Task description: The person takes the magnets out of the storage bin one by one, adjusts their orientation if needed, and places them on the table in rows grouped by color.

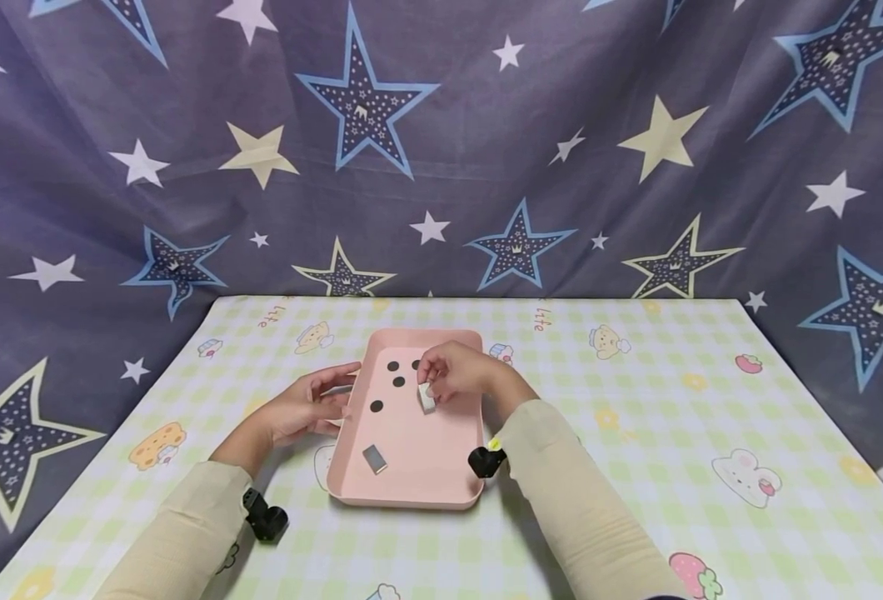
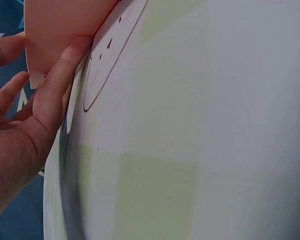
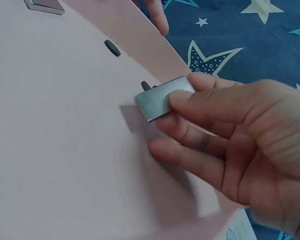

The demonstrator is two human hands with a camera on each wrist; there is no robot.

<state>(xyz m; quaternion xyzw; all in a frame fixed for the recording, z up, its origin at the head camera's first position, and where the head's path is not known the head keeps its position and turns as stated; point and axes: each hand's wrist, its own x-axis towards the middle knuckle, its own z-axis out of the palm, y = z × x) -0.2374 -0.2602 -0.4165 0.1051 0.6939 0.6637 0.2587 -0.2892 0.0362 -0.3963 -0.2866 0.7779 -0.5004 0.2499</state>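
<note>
A pink rectangular tray (image 1: 411,492) lies on the table. Inside it are several small black discs (image 1: 376,407) and, near its front left, a flat silver rectangular block (image 1: 375,459). My right hand (image 1: 458,372) is over the tray's right half, pinching a second silver block (image 3: 162,98) between thumb and fingers. In the right wrist view this block is tilted and raised off the tray floor, its shadow below. My left hand (image 1: 302,407) touches the tray's left wall from outside, fingers fairly straight; the left wrist view shows the thumb (image 2: 65,70) against the wall.
A checked tablecloth (image 1: 636,492) with cartoon prints covers the table. Behind it hangs a dark curtain (image 1: 456,167) with stars. Small black cameras (image 1: 265,518) are strapped at both wrists.
</note>
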